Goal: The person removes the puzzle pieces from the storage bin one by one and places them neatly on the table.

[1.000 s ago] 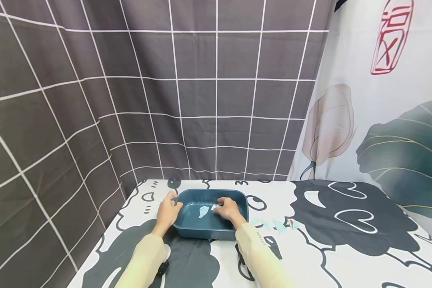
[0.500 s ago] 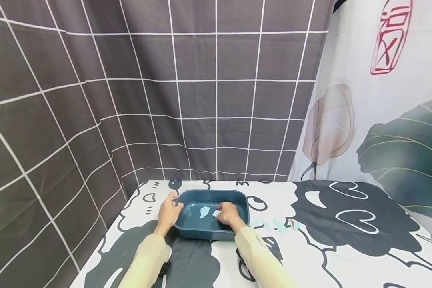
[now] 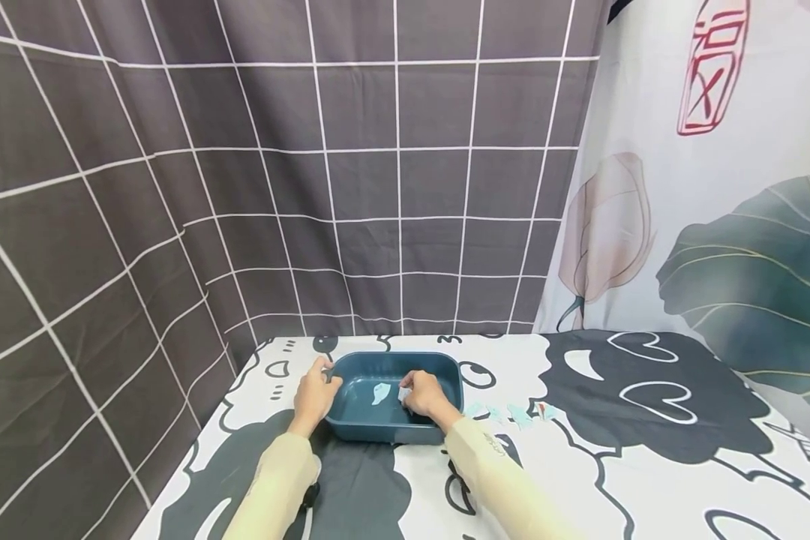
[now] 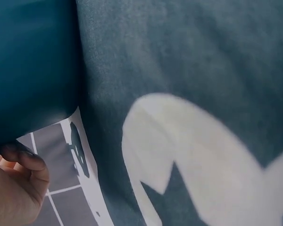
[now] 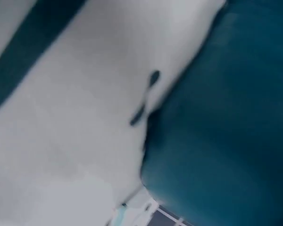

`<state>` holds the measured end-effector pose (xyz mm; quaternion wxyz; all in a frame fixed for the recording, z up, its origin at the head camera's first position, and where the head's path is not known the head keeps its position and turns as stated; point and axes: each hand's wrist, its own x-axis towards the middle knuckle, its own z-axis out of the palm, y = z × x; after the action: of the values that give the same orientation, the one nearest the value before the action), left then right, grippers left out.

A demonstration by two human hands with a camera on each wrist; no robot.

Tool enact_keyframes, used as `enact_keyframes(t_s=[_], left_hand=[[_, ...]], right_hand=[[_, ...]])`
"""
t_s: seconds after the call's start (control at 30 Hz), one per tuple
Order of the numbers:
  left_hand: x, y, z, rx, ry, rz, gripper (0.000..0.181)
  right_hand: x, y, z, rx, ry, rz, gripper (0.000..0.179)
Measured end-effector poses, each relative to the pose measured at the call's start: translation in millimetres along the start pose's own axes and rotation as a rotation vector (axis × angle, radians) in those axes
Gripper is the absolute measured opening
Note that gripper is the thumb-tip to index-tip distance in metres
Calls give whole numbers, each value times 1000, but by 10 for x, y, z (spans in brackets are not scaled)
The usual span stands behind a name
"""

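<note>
A dark blue rectangular plastic basin [image 3: 394, 433] sits on the patterned cloth. At its left end, my left hand [image 3: 313, 396] holds the rim; the left wrist view shows its curled fingers [image 4: 30, 162] against the basin's outer wall. Inside the basin, my right hand [image 3: 425, 394] pinches a small whitish piece [image 3: 403, 393], partly hidden by the fingers. A flat light-blue piece [image 3: 381, 393] lies on the basin floor to the left of that hand. In the right wrist view only the basin's outer wall [image 5: 217, 141] and cloth show; the hand is out of sight there.
Several small light-blue pieces [image 3: 520, 415] lie in a row on the cloth right of the basin, one with a red-brown mark [image 3: 541, 410]. A dark grid-patterned curtain [image 3: 364, 180] hangs behind and at left; a white floral curtain [image 3: 621, 240] hangs at right.
My right hand shifts slightly within the basin, and the whitish piece it pinches has turned and is more covered by the fingers. The left hand stays at the rim.
</note>
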<state>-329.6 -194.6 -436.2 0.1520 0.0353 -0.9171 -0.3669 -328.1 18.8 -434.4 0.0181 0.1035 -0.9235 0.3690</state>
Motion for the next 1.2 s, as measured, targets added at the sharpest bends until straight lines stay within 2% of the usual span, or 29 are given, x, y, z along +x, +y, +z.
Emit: enact_keyframes(t_s=[0.1,0.23,0.4,0.57,0.7,0.9,1.2], left_hand=[[8,1,6,23,-1,10,29],[15,-7,3,35,-11,27,31],[35,-18,-15,32,-30,50,34],[37,-32,-9,27,-46,46,35],[32,-45,-11,26,-51,43,34],[38,-76,-34,19,-47,48,34],[-2,-36,-35,21,-59,46,35]], right_hand=[[-29,-13,-109,47,22,-52,24],[-82,-28,-321,174,60,-68,21],[-154,32,-611,290,141,5,18],[-264,217,-874,362,192,69,21],[-361,395,-1038,375,188,94,23],[-486,622,-1202,313,205,135,28],[-688,914,-1436,266,234,205,32]])
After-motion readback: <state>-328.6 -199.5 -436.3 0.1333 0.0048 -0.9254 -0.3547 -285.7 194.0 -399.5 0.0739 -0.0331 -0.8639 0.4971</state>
